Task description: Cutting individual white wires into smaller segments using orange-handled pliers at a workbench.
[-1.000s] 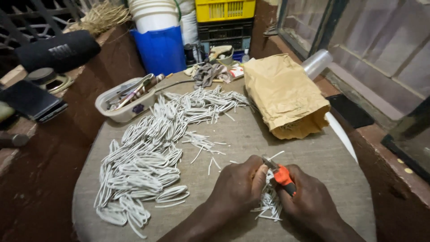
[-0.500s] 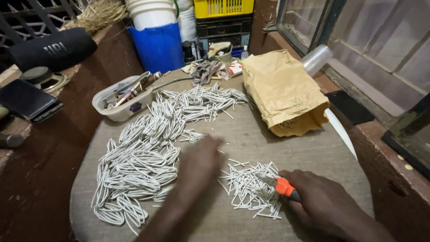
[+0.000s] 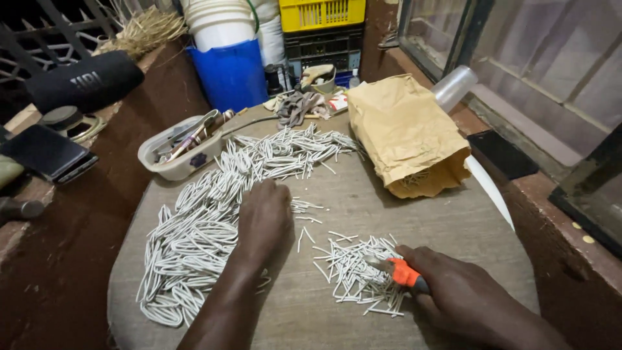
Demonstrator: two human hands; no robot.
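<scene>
Clutter lines the far left ledge: a black cylindrical speaker (image 3: 84,81), a dark phone (image 3: 48,154) and, nearer the cloth-covered table (image 3: 414,214), a shallow plastic tub of tools (image 3: 176,153). From there a long heap of looped white wire pieces (image 3: 194,240) runs down the left half of the table. The left hand (image 3: 264,217) lies palm down on the right edge of that heap, fingers together and curled into the loops; whether it has pinched any is hidden under the hand. By the look of it, the step in hand is fetching a fresh bundle of loops for cutting. To its right sits a small scatter of short cut wire bits (image 3: 359,275), near the front edge. The right hand (image 3: 463,295) is clamped around the orange-handled cutters (image 3: 402,272), whose nose rests on that scatter. A crumpled brown paper bag (image 3: 408,139) lies far right. The next move likely calls for a firm gather of several loops, kept aligned, and a carry across to the cutter's blades.
</scene>
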